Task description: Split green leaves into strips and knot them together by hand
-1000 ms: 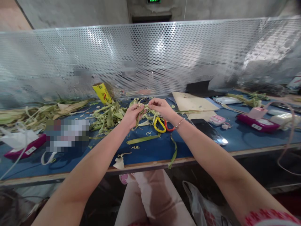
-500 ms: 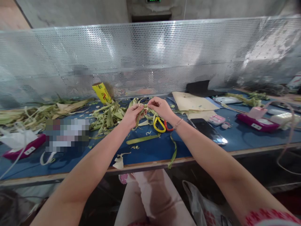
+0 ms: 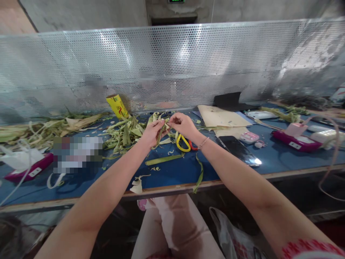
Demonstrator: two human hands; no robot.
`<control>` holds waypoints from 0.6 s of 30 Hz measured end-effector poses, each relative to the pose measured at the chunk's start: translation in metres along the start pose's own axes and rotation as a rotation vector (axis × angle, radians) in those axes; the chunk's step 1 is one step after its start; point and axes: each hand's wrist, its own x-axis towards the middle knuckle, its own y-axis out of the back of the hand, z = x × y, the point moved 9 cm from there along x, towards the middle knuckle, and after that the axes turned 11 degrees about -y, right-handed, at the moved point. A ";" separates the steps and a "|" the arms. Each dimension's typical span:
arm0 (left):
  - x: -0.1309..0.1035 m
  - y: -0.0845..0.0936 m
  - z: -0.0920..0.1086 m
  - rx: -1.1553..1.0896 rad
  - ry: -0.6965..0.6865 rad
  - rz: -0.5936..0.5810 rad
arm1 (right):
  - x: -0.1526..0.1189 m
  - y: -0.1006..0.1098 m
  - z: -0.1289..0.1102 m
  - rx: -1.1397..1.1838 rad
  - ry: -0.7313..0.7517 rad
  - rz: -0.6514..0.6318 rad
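Observation:
My left hand (image 3: pixel 153 132) is closed on a bundle of pale green plant strips (image 3: pixel 159 138), whose ends hang below the fingers. Close beside it, the fingertips of my right hand (image 3: pixel 183 124) pinch the same strips at their upper part. Scissors with yellow and red handles (image 3: pixel 183 143) lie just below my right wrist; their blades are hidden. A pile of curled green pieces (image 3: pixel 121 135) lies to the left of my hands. One flat green strip (image 3: pixel 164 159) rests on the blue table (image 3: pixel 167 176) in front.
Dry husks (image 3: pixel 81 123) lie at the left, near a yellow box (image 3: pixel 117 106). To the right are brown paper (image 3: pixel 221 118), a phone (image 3: pixel 238 150) and a magenta power strip (image 3: pixel 296 141). A perforated metal panel (image 3: pixel 183 64) stands behind.
Both hands stay together on the strips. My right-hand fingers have shifted slightly down at the bundle; little else differs.

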 end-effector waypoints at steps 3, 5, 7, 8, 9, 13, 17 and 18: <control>-0.002 -0.002 0.000 0.005 0.022 -0.029 | 0.002 0.000 0.004 0.054 -0.041 -0.034; -0.004 -0.005 -0.001 0.003 0.040 -0.074 | 0.001 -0.002 0.002 0.094 -0.042 -0.088; -0.006 -0.009 -0.002 0.008 0.067 -0.133 | -0.002 -0.006 -0.002 0.117 -0.026 -0.157; -0.007 -0.010 -0.002 0.013 0.078 -0.164 | -0.004 -0.008 -0.004 0.128 -0.025 -0.194; -0.008 -0.012 -0.003 0.020 0.087 -0.199 | -0.005 -0.010 -0.005 0.142 -0.034 -0.227; -0.014 -0.019 -0.007 0.082 0.112 -0.336 | -0.011 -0.016 -0.003 0.223 -0.132 -0.316; -0.018 -0.024 -0.013 0.147 0.131 -0.412 | -0.013 -0.019 -0.006 0.229 -0.115 -0.338; -0.018 -0.025 -0.014 0.153 0.129 -0.419 | -0.013 -0.022 -0.006 0.238 -0.117 -0.353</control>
